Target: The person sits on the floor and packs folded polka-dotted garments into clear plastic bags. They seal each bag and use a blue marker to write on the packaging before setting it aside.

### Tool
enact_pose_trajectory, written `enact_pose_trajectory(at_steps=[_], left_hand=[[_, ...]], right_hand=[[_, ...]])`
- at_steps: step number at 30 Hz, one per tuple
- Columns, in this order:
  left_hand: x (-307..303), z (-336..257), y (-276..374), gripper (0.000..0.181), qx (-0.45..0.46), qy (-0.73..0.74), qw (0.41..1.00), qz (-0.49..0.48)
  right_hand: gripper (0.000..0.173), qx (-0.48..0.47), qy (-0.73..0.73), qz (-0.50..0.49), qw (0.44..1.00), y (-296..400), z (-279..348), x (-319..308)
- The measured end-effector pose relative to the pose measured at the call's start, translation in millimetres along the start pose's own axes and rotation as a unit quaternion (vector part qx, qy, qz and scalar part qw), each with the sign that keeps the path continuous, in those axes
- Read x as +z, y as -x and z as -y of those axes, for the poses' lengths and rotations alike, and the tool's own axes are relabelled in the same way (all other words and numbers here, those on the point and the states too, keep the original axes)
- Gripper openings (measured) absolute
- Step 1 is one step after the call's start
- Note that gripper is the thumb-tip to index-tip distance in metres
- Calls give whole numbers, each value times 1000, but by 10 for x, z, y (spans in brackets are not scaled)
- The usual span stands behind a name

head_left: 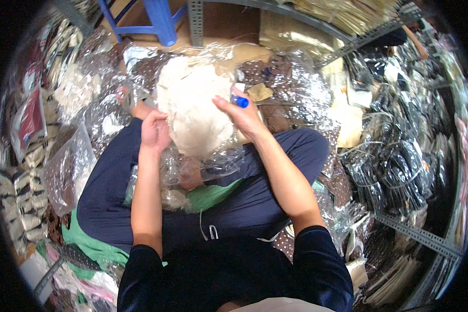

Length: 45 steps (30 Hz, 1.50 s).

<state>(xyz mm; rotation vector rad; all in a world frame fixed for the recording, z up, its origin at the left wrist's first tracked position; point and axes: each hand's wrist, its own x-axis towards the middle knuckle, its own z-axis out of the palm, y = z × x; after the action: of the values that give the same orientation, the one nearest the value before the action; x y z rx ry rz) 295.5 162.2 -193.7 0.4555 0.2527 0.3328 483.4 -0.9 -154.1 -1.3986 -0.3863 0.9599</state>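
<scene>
A cream-coloured bundle of fabric in clear plastic (197, 105) is held up over my crossed legs, bright with glare. My left hand (155, 130) grips its left edge between thumb and fingers. On the right edge lies the thumb of my right hand (243, 115), whose other fingers are partly hidden. A blue capped pen or marker (240, 102) sticks out of that same hand, beside the bundle. Loose clear plastic (222, 165) hangs below the bundle, over my foot and lap.
Clear plastic bags (72, 167) lie at the left. Bundled dark packages (401, 167) are heaped at the right beside metal shelving (417, 234). A blue plastic stool (160, 23) stands ahead. At the upper right, another person's arm (415, 43) shows.
</scene>
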Motion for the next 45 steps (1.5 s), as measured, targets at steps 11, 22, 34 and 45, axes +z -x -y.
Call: enact_pose_trajectory(at_steps=[11,22,34,45], left_hand=[[359,-288,-97,53,122,-6,981,-147],[-41,-246,90,31,-106,-178,959,193],[34,151,-47,49,-98,-558,824,4],[332,228,-116,59,104,-130,981,-104]], right_hand=[[47,-94,-181,-116,972,-165,34,-179],[60,-87,-90,-337,933,-952,-917,-296],[67,-55,-175,-331,926,-684,-538,-330],[43,-84,-439,18,895,-761,-286,-391]])
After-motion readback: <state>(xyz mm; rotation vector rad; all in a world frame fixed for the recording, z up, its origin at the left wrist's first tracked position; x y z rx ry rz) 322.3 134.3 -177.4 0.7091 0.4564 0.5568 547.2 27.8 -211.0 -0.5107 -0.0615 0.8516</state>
